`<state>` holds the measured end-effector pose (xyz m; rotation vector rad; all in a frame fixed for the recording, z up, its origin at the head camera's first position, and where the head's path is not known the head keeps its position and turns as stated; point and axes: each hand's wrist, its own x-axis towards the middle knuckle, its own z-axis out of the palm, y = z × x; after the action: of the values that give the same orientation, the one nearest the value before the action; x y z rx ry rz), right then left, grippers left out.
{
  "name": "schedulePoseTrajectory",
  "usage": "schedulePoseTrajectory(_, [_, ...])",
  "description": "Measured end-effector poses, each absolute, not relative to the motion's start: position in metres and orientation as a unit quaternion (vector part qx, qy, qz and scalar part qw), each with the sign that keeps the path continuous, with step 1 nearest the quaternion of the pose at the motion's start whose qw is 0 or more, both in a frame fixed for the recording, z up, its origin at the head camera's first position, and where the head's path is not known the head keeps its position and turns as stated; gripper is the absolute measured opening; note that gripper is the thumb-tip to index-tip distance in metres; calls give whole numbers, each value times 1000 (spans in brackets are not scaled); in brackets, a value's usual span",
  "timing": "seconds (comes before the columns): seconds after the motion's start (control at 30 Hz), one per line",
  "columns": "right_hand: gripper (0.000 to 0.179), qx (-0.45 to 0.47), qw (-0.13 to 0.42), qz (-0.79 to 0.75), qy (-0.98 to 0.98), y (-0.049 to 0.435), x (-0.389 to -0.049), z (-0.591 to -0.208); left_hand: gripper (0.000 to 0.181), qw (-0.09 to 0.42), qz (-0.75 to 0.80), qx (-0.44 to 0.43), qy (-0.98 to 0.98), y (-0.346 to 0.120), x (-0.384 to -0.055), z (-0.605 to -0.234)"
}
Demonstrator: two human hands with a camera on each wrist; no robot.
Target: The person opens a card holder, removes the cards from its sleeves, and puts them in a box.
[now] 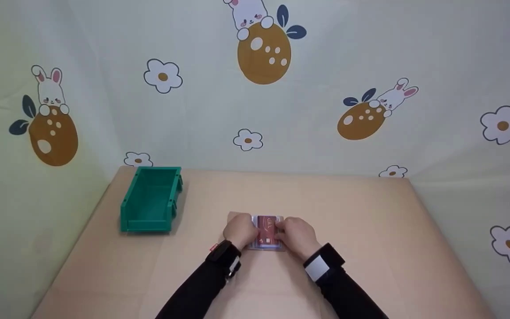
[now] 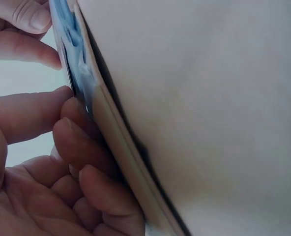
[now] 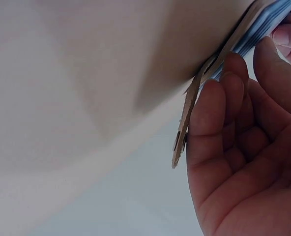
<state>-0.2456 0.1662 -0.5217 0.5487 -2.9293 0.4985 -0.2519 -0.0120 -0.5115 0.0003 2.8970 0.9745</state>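
Note:
A brown card holder (image 1: 234, 215) lies opened out at the middle of the table, with a red card (image 1: 266, 228) on top of its clear bluish sleeves. My left hand (image 1: 240, 230) grips the holder's left side, thumb over the card and fingers curled at the edge. At the other side my right hand (image 1: 298, 235) pinches the right edge between thumb and fingers. The left wrist view shows the layered blue sleeves (image 2: 81, 59) above the brown cover. In the right wrist view a worn brown flap (image 3: 185, 123) sticks out past my fingers.
An open green plastic bin (image 1: 146, 226) stands at the table's back left. The tan table (image 1: 348, 208) meets a pale curtain (image 1: 202, 106) printed with rabbits and flowers at the back and both sides. Black straps with cameras sit on both wrists.

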Motion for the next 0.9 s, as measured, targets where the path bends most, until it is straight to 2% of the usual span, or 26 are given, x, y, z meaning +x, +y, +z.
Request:
schedulePoseTrajectory(0.27, [10,184,53,175,-966,166,-245,-521,17,62,317,3,946,-13,-254,-511])
schedulePoseTrajectory(0.57, [18,176,52,177,-967,166,-245,-520,19,69,334,13,940,-13,-254,-510])
schedulePoseTrajectory(0.9, [10,179,56,173,-967,166,-244,-519,20,70,298,11,952,-11,-254,-512])
